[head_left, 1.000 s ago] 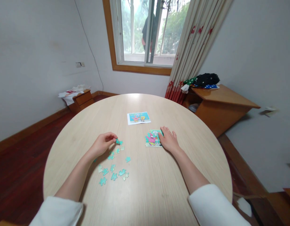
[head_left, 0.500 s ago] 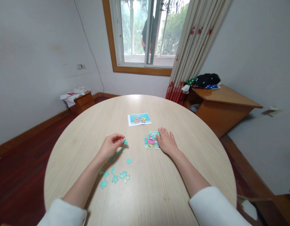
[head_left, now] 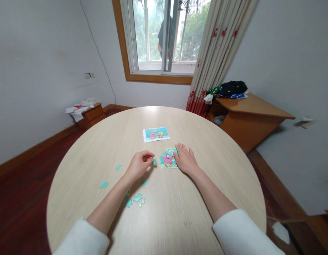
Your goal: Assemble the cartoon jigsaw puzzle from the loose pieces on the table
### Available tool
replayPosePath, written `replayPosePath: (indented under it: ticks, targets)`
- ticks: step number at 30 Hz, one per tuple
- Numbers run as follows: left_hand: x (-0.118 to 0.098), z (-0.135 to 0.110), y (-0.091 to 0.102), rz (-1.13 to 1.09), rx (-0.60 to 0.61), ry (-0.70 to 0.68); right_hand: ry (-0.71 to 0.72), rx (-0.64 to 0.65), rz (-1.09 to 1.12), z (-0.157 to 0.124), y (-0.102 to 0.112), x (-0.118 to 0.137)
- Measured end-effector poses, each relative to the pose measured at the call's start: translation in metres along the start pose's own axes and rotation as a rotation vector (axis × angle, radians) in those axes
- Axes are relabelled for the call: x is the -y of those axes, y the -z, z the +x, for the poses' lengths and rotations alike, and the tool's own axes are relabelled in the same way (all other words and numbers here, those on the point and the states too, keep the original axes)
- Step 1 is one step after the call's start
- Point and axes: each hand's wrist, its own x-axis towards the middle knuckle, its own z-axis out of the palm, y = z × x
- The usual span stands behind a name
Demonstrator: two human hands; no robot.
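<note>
My left hand point(head_left: 139, 165) pinches a teal puzzle piece point(head_left: 154, 162) just left of the partly built cartoon puzzle point(head_left: 167, 158) on the round wooden table point(head_left: 179, 212). My right hand point(head_left: 185, 160) lies flat with fingers stretched out, resting on the puzzle's right edge. Several loose teal pieces point(head_left: 138, 199) lie near my left forearm, with two more at the left point(head_left: 104, 184). A reference picture card point(head_left: 156, 134) lies farther back on the table.
A wooden desk point(head_left: 249, 113) with dark clothes point(head_left: 229, 88) stands at the right beside a curtain point(head_left: 217, 53). A small wooden cabinet point(head_left: 90, 113) with papers sits at the left wall. A person stands outside the window point(head_left: 164, 35).
My left hand has carried a teal piece from the loose pile rightward to the puzzle's left edge. My right hand has stayed on the puzzle. Two pieces at the left are now uncovered.
</note>
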Motion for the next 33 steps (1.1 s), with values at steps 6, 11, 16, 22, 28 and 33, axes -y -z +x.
replayPosePath:
  ticks: [6, 11, 16, 22, 28, 33]
  targets:
    - [0.005, 0.0, 0.002, 0.08, 0.015, -0.037, -0.001, 0.008, 0.003, 0.0, 0.0, -0.001]
    - [0.008, 0.002, -0.005, 0.159, 0.016, -0.066, 0.0, 0.009, 0.005, 0.0, 0.001, -0.001]
    - [0.008, 0.001, -0.009, 0.247, 0.021, -0.087, 0.004, -0.003, 0.016, 0.001, -0.002, -0.003]
    - [0.006, 0.0, -0.011, 0.176, 0.063, -0.067, 0.007, -0.003, 0.023, 0.003, -0.004, -0.004]
    - [0.006, -0.001, -0.016, 0.165, 0.055, -0.043, 0.011, -0.006, 0.03, 0.002, -0.002, -0.002]
    - [0.008, -0.001, -0.015, 0.174, 0.053, -0.052, 0.006, 0.002, 0.038, 0.001, 0.0, -0.001]
